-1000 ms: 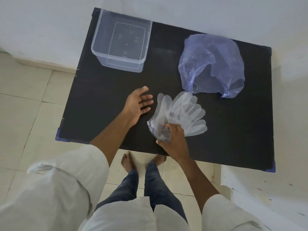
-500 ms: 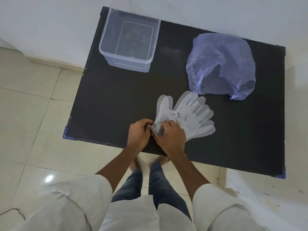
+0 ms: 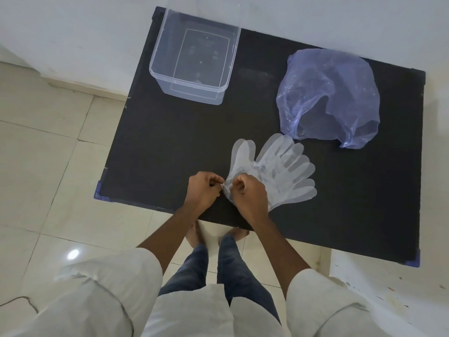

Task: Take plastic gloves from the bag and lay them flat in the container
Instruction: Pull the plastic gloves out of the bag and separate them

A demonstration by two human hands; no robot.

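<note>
A stack of clear plastic gloves point(image 3: 279, 171) lies fanned on the black table point(image 3: 170, 142), fingers pointing away from me. My right hand point(image 3: 250, 195) presses and grips the stack's cuff end. My left hand point(image 3: 204, 188) pinches the cuff edge of a glove beside it. A crumpled bluish plastic bag point(image 3: 328, 98) lies beyond the gloves at the right, its mouth facing me. The clear square container point(image 3: 194, 91) stands at the far left of the table with nothing visible inside.
A white wall runs behind the table. The table's near edge is just below my hands, with pale floor tiles to the left and my bare feet point(image 3: 213, 235) under it. A white surface point(image 3: 388, 283) sits at the lower right.
My left hand, earlier open on the table left of the gloves, has come in and pinched the cuff edge. My right hand stays on the stack.
</note>
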